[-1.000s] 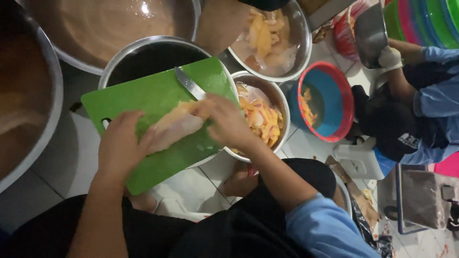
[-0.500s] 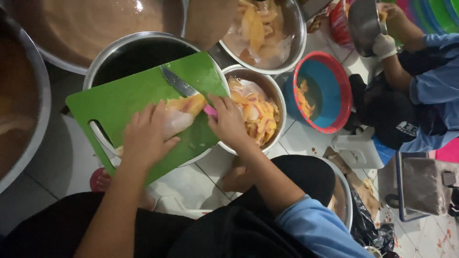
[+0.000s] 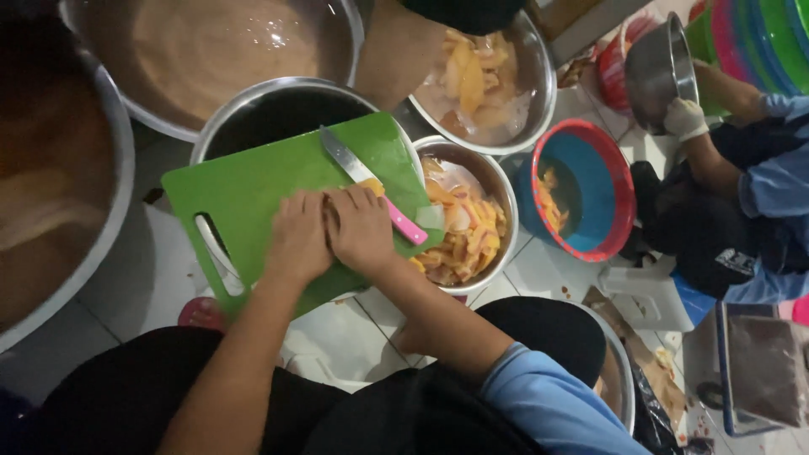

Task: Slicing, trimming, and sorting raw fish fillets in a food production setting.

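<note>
Both hands, the left hand (image 3: pixel 299 236) and right hand (image 3: pixel 362 227), pressed curled and side by side at mid-frame, hiding a yellowish piece (image 3: pixel 373 186) on the green plastic cutting board (image 3: pixel 253 181), the pink-handled knife (image 3: pixel 371 184) lying loose beside the right one, so whether they gripped it I cannot tell.

Both hands press side by side on a green cutting board (image 3: pixel 253 190): left hand (image 3: pixel 299 240), right hand (image 3: pixel 362 227) over a pink-handled knife (image 3: pixel 371 184). The board lies across a steel bowl (image 3: pixel 270 105).

Pink-handled knife (image 3: pixel 371 187) flat on green cutting board (image 3: pixel 253 190)

Green cutting board (image 3: pixel 253 181); pink-handled knife (image 3: pixel 371 184); blue bowl, red rim (image 3: pixel 619 190).
</note>
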